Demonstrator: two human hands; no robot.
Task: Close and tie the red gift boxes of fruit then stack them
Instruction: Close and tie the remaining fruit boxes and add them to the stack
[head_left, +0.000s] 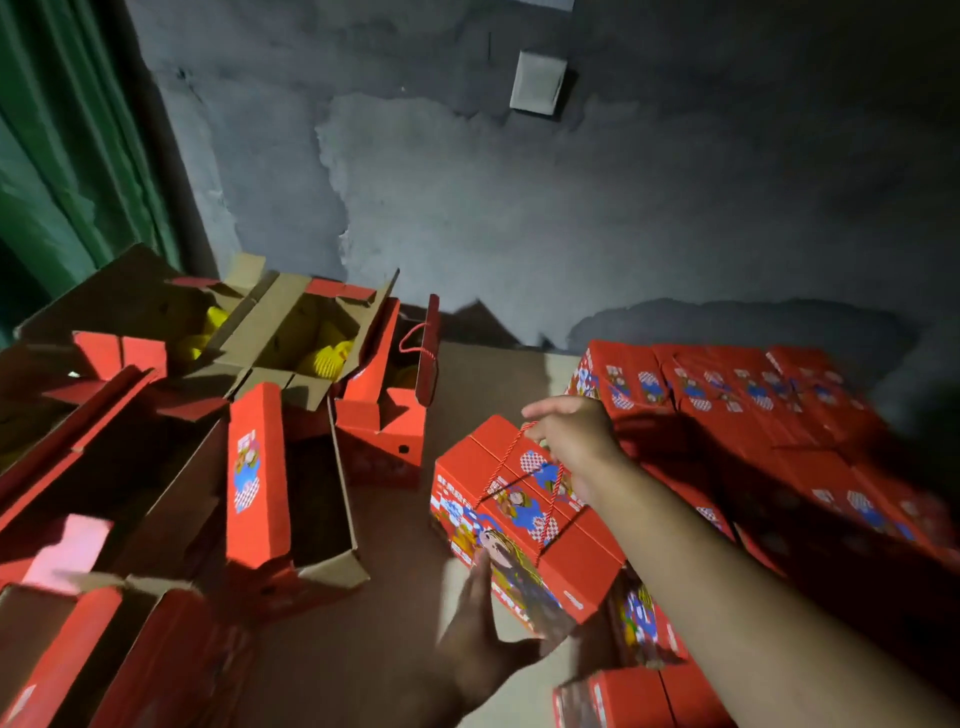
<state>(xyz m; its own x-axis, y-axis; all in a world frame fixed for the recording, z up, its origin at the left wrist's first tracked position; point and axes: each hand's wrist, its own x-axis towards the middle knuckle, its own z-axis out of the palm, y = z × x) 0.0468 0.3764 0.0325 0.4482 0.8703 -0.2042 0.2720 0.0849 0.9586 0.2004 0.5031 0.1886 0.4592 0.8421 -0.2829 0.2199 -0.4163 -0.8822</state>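
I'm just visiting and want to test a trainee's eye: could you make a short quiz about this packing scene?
1. True or false: the right hand holds the red cord of the closed gift box.
2. Where do the finished boxes lie: A) left of the person, B) right, C) overhead?
3. What colour is the fruit wrapping in the open boxes?

Key: 1 true. 2 B. 3 yellow. The left hand steadies the box's near side.

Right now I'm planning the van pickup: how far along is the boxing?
Done: closed red printed boxes stacked at right. In hand: right hand holds the red cord handle of a closed box, left hand steadying. Left: open red boxes showing yellow fruit.
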